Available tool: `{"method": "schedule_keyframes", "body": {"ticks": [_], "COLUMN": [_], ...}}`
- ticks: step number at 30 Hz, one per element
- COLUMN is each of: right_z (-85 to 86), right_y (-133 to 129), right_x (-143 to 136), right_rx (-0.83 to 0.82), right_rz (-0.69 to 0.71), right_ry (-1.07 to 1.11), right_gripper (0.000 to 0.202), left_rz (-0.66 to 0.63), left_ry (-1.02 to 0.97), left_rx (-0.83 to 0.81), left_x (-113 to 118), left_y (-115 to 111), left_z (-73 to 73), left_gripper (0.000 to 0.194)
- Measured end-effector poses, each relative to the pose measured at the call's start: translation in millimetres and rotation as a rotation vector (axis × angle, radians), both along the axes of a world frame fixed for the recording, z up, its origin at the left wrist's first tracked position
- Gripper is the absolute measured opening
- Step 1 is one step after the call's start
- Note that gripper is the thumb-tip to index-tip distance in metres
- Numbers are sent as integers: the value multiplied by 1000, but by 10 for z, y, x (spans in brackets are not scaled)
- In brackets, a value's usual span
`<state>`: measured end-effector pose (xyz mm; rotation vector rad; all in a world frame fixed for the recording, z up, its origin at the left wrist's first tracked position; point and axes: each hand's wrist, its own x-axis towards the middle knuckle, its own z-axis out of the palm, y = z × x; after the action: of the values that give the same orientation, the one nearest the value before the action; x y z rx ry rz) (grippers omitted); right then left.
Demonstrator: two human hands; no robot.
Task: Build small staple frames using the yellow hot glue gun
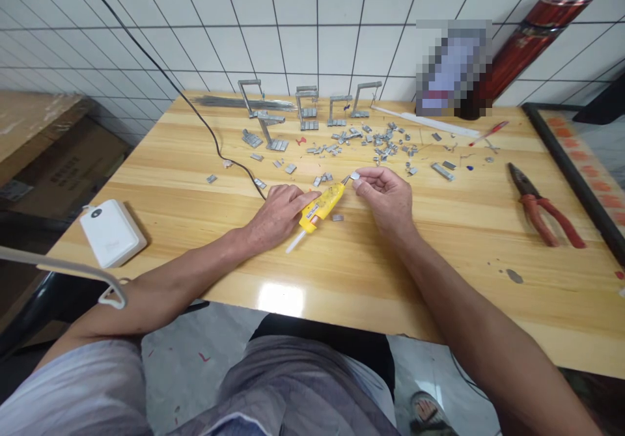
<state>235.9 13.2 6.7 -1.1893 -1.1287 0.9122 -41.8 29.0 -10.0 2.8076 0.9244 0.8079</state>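
Note:
My left hand [277, 218] is closed around a yellow hot glue gun [323, 207], with a white glue stick [295, 241] poking out of its back end. The gun's metal nozzle points up and right, meeting or nearly touching a small grey metal piece [355, 176]. That piece is pinched between the thumb and fingers of my right hand [388, 198]. One more small grey piece [338, 217] lies on the table just below the nozzle. Beyond my hands, many loose grey bits [385, 142] are scattered about.
Several small grey frames [273, 138] stand at the back near a bundle of thin rods [219, 102]. Red-handled pliers [537, 205] lie on the right. A white power bank [113, 233] sits at left. A black cord [195, 116] crosses the table. A red flask [532, 49] stands back right.

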Motion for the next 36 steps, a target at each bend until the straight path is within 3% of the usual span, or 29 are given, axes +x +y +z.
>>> {"method": "schedule_keyframes", "body": {"ticks": [20, 36], "right_z": [13, -3], "right_y": [0, 8], "right_x": [-7, 8], "right_rx": [-15, -16], "right_rz": [2, -8], "right_ry": [-5, 1], "right_gripper": [31, 34], "left_rz": [11, 2], "left_ry": [-1, 14], "left_rx": [-25, -13], "left_x": [-20, -15], "left_y": [-4, 4], "left_z": [14, 4], "left_gripper": [61, 53]}}
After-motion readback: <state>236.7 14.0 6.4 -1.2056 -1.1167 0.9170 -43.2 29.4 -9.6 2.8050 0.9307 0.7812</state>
